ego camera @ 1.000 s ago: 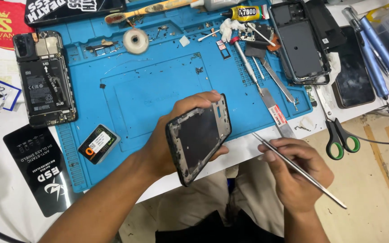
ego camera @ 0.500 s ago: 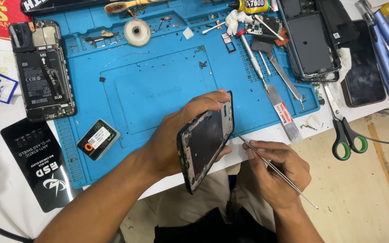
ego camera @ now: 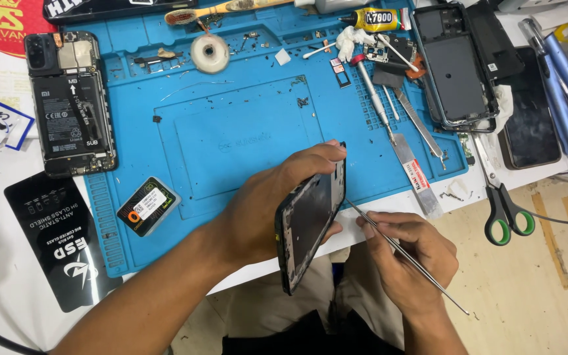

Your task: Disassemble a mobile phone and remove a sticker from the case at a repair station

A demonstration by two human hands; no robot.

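Note:
My left hand grips a black phone frame, tilted on edge over the front rim of the blue work mat. Thumb and fingers wrap its top and back. My right hand holds thin metal tweezers like a pen. Their tip touches the frame's right edge, and the long end points down to the right.
An opened phone with exposed battery lies at the mat's left. A second open phone shell, screwdrivers, a metal spatula, a glue tube and a tape roll sit at the back. Green-handled scissors lie right, a black packet left.
The left hand has turned the phone frame more on edge. The right hand has moved left and brought the tweezer tip against the frame's side.

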